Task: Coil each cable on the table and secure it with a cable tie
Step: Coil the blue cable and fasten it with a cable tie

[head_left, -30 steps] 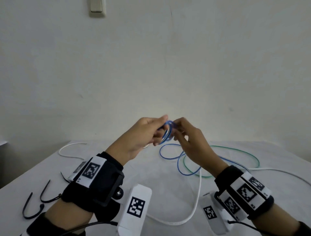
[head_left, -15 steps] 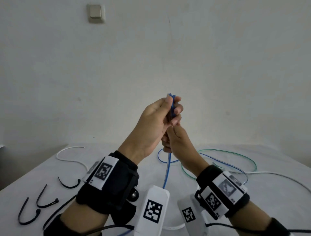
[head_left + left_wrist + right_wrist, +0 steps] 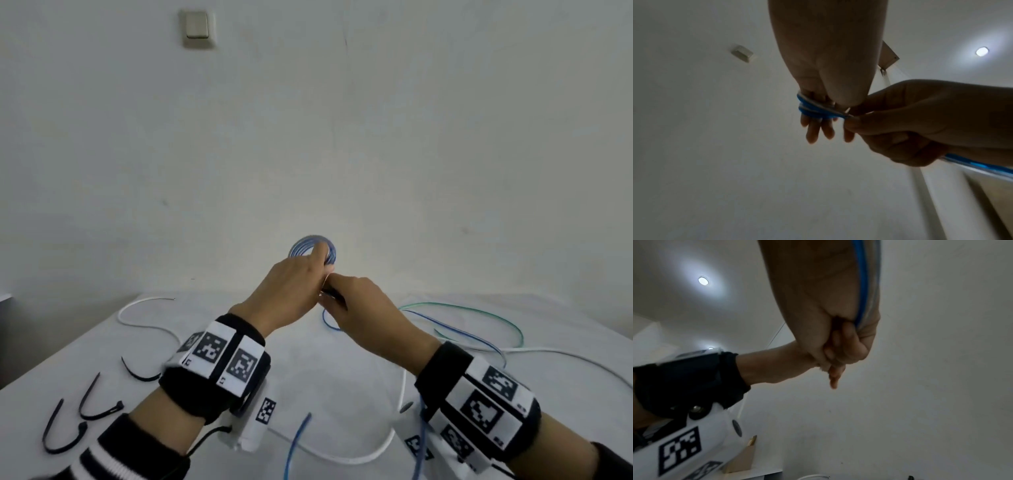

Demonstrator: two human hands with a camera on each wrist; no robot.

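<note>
Blue cable (image 3: 313, 247) is wound in small loops round the fingers (image 3: 813, 129) of your left hand (image 3: 291, 291), up in the air above the surface (image 3: 325, 377). Those fingers stick out fairly straight through the loops, and your thumb seems to press the loops from the side, so the hand holds the coil. Your right hand (image 3: 363, 308) is just beside it, touching it. It pinches the cable where it leaves the coil, and the other fingers curl round the loose part. The rest of the cable (image 3: 298, 442) hangs down to the surface and runs back toward you.

I think this cable is light and thin. It bends easily, but it looks a bit springy, so the loops may pop open if you let go. It looks smooth, so it may slide in your fingers. Keep your thumb on the spot where the loops cross. Feed the loose part with your right hand, close to the coil, not far down.

Black ties (image 3: 68, 435) lie on the left of the surface, well apart from your hands. A green cable (image 3: 479, 310) and a white cable (image 3: 147, 322) lie there too, not coiled yet.
</note>
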